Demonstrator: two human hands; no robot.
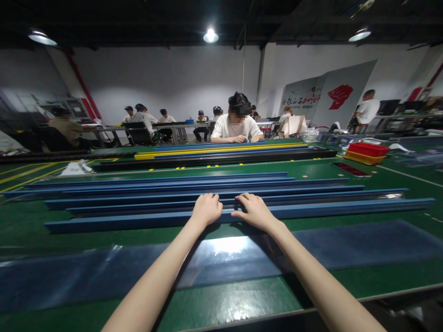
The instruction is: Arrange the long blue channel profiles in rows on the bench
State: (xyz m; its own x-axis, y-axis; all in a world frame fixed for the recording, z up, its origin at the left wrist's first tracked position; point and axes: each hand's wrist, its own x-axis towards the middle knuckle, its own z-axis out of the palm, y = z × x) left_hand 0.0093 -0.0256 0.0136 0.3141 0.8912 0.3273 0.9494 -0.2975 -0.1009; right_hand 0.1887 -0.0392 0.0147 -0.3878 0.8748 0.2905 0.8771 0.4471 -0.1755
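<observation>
Several long blue channel strips lie side by side across the table. Nearest me is a blue channel strip (138, 220), with both hands at its middle. My left hand (206, 210) has its fingers curled over this strip and closed on it; the fingertips are hidden. A short distance to the right, my right hand (255, 211) rests over the same strip, thumb apart from the curved fingers. Its thumb lies near the strip's front wall. Between my forearms and the strips, a long clear plastic sleeve (104, 272) lies flat, with glare at its middle.
The green table (235, 304) also carries yellow strips (221, 150), black strips (207, 161), a phone (350, 169) and red and yellow bins (367, 150). White paper (75, 168) lies left. Opposite sits a co-worker (235, 124) in a white shirt; other people sit behind.
</observation>
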